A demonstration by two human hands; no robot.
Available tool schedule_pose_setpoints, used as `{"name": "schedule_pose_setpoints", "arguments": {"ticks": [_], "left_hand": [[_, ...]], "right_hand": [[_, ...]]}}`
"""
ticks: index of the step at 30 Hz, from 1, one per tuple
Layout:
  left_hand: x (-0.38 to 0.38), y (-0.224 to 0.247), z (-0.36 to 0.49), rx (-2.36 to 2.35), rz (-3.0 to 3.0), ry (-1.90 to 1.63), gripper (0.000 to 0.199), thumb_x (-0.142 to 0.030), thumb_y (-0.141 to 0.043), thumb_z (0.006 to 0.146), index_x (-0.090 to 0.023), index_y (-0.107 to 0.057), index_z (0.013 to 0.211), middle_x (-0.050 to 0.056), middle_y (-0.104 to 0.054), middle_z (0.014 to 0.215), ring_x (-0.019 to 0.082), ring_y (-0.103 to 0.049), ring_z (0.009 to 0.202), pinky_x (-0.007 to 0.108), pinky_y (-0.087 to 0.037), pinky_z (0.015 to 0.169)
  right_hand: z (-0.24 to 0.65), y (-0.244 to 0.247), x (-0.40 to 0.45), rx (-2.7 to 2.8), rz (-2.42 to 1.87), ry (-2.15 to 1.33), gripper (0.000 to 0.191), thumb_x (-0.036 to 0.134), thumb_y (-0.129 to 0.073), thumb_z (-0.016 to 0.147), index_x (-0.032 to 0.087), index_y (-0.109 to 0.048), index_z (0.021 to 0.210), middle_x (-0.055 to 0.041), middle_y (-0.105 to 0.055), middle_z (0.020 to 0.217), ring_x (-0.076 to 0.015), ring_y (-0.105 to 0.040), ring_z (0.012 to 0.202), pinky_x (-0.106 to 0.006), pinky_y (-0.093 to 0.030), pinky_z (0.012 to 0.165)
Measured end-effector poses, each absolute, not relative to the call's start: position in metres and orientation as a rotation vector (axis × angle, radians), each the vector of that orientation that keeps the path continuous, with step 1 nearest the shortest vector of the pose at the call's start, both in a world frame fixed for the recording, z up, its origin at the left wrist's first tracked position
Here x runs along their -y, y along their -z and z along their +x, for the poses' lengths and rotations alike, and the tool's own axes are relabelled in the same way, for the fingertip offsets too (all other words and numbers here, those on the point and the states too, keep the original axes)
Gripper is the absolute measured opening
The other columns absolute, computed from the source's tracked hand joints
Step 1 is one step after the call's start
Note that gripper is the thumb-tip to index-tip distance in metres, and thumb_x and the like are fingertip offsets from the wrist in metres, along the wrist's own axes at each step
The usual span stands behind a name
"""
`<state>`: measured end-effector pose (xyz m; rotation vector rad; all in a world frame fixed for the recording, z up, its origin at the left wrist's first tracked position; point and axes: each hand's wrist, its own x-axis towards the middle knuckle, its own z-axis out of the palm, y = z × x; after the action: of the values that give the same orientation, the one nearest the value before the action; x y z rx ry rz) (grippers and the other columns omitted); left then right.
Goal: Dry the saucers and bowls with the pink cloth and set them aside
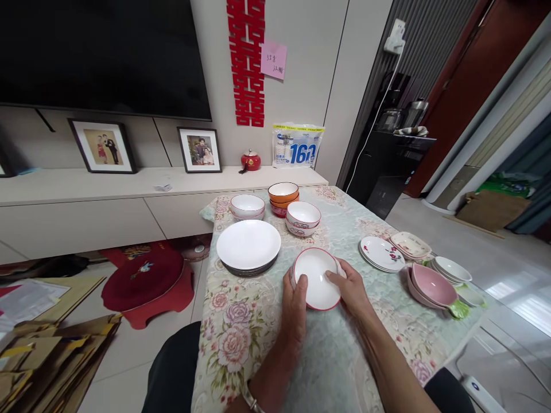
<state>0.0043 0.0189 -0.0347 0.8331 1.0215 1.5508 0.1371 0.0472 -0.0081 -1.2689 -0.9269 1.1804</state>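
A: Left side first?
B: Stack of white plates (248, 245) near the table's left edge (205, 298); open floral cloth in front of it. White bowl (247, 205) behind, at the far edge.
A: Hands?
B: Left hand (295, 302) curled on the left rim of the red-rimmed bowl (316, 278), thumb inside. Right hand (350, 289) gripping the right rim, thumb inside too. Bowl mid-table, tilted toward the camera.
A: Behind it?
B: Orange bowl stack (283, 197), patterned bowl stack (303, 218). Clear gap between.
A: Right?
B: Flowered plates (381, 253), then pink bowls (433, 287) close to the right edge. Cloth bare near the front.
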Motion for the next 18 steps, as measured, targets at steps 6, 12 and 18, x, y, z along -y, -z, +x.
{"name": "schedule_pose_setpoints", "arguments": {"ticks": [6, 12, 18], "left_hand": [[-0.02, 0.027, 0.005, -0.782, 0.835, -1.325, 0.053, -0.048, -0.064, 0.08, -0.014, -0.061, 0.121, 0.013, -0.07, 0.114, 0.029, -0.065, 0.103, 0.039, -0.052, 0.088], [-0.025, 0.028, -0.003, -0.786, 0.89, -1.31, 0.067, -0.044, -0.075, 0.069, -0.016, -0.058, 0.128, 0.015, -0.064, 0.129, 0.034, -0.06, 0.117, 0.043, -0.048, 0.096], [-0.025, 0.032, -0.004, -0.811, 0.908, -1.393, 0.078, -0.038, -0.074, 0.071, -0.017, -0.043, 0.139, 0.013, -0.067, 0.117, 0.028, -0.064, 0.106, 0.041, -0.047, 0.094]], "right_hand": [[0.169, -0.021, -0.059, 1.504, -1.298, -0.823, 0.031, 0.026, -0.065, 0.073, 0.024, -0.073, 0.103, -0.0029, -0.073, 0.103, -0.0255, -0.066, 0.094, -0.038, -0.051, 0.084], [0.155, -0.06, -0.048, 2.324, -0.927, -0.473, 0.052, 0.002, -0.044, 0.079, 0.028, -0.069, 0.117, -0.004, -0.07, 0.113, -0.0198, -0.063, 0.106, -0.034, -0.05, 0.092], [0.137, -0.06, -0.044, 2.383, -0.933, -0.377, 0.048, 0.002, -0.045, 0.078, 0.027, -0.07, 0.111, -0.0041, -0.071, 0.105, -0.019, -0.064, 0.1, -0.032, -0.05, 0.087]]}}
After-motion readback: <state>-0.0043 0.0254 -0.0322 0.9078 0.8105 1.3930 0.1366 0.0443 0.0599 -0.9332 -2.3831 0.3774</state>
